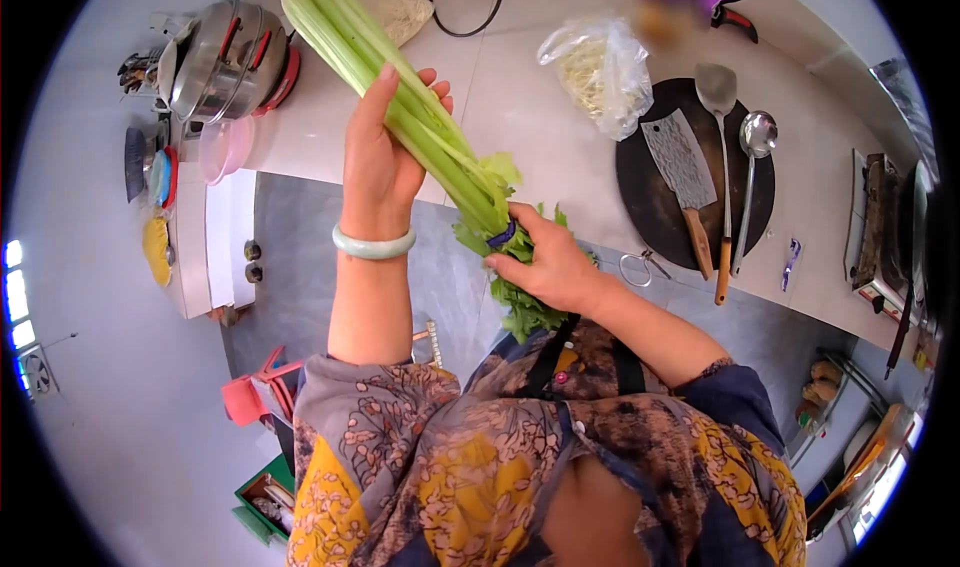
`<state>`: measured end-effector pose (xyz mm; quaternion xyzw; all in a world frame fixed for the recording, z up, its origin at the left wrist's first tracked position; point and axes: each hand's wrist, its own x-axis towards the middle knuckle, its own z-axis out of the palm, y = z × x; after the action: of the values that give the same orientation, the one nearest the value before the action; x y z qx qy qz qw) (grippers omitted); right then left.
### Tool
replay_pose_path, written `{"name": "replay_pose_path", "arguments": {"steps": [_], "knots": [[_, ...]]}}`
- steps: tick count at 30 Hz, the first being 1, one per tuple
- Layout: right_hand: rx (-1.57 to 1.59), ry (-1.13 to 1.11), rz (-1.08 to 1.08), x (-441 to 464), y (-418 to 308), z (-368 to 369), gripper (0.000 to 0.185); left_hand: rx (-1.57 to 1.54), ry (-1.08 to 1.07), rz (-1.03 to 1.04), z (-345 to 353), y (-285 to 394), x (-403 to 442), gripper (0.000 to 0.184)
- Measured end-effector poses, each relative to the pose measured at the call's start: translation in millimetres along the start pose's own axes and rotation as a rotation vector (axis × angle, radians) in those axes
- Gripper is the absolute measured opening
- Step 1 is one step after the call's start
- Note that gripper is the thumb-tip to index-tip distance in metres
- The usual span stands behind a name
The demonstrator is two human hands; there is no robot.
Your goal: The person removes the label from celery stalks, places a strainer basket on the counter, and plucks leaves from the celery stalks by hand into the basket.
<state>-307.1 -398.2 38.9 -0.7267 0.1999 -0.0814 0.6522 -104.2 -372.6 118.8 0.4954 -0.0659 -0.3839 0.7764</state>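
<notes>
The left hand [385, 162] curls half-closed round the celery stalks [432, 132], the right hand [555, 262] grips and partly hides their leaves [525, 312], across the front edge of the bench [520, 137]

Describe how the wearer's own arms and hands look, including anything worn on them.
The left hand and right hand are ungloved, the forearms bare. A smooth pale green bangle circles the left wrist; the right shows none. The left sleeve is greyish with floral outlines; the right sleeve shows dark navy.
</notes>
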Motion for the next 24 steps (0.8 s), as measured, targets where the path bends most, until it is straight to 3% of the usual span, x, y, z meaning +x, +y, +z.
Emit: {"name": "replay_pose_path", "arguments": {"steps": [4,6,9,12,13,14,18,20,24], "knots": [[0.112,0.068,-0.185,-7,5,6,0.052,-0.159,-0.220,-0.021,-11,-26,-26,0.064],[0.227,0.054,-0.187,-8,8,8,0.053,-0.030,-0.394,-0.081,-22,-49,-41,0.074],[0.266,-0.020,-0.151,-12,6,-2,0.059,0.067,-0.313,-0.065,-11,-62,-53,0.070],[-0.012,0.016,-0.243,-14,12,-17,0.070,0.144,-0.191,-0.037,-4,-58,-52,0.060],[-0.122,0.050,-0.199,-21,10,-31,0.084,0.151,-0.153,-0.014,-1,-56,-50,0.059],[-0.093,0.129,-0.156,-30,18,-44,0.085,0.161,-0.110,0.011,1,-53,-50,0.058],[-0.601,0.480,0.126,-73,66,-118,0.049,0.090,-0.047,0.097,-2,-43,-43,0.052],[-0.943,0.516,0.260,-102,109,-135,0.047,0.080,-0.024,0.134,-1,-41,-41,0.050],[-0.941,0.506,0.328,-118,137,-144,0.053,0.107,-0.044,0.150,4,-36,-41,0.049]]}}
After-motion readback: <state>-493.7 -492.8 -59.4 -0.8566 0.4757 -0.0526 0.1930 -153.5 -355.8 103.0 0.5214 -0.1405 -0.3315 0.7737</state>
